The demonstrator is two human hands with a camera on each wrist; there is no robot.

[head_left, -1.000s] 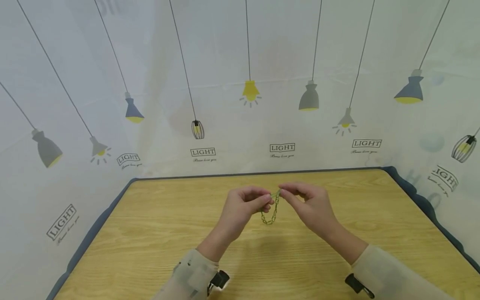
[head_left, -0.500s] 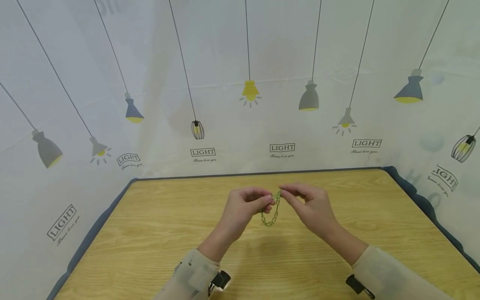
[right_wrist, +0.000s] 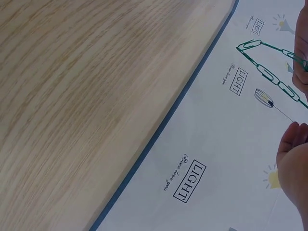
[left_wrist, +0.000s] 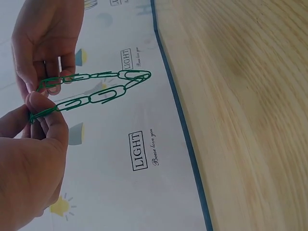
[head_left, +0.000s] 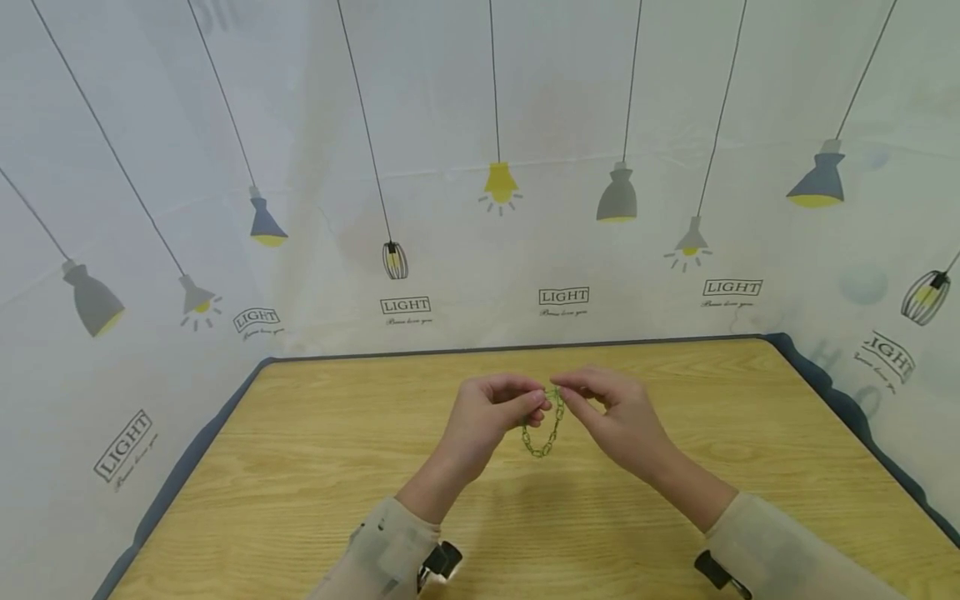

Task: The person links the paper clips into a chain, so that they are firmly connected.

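A chain of green paper clips (head_left: 540,452) hangs in a U-shaped loop between my two hands, above the table. My left hand (head_left: 477,421) pinches one end between thumb and fingertips. Close beside it, my right hand (head_left: 621,418) pinches the other end, the fingertips nearly touching the left ones. In the left wrist view, the linked paper clips (left_wrist: 90,99) stretch from both hands to a bend. The right wrist view catches the same chain of paper clips (right_wrist: 267,73), its ends cut off at the frame's edge. Fingers hide the clips at the pinching point.
Beneath the hands lies a wood-grain table (head_left: 300,467) with a dark blue edge. A white curtain (head_left: 450,233) printed with lamps and the word LIGHT surrounds it at the back and sides. Black wrist-camera mounts (head_left: 442,560) sit by the sleeves.
My right hand has shifted slightly left, bringing its fingertips nearer to the left hand's. The chain's loop hangs a little lower. My left hand stays nearly still.
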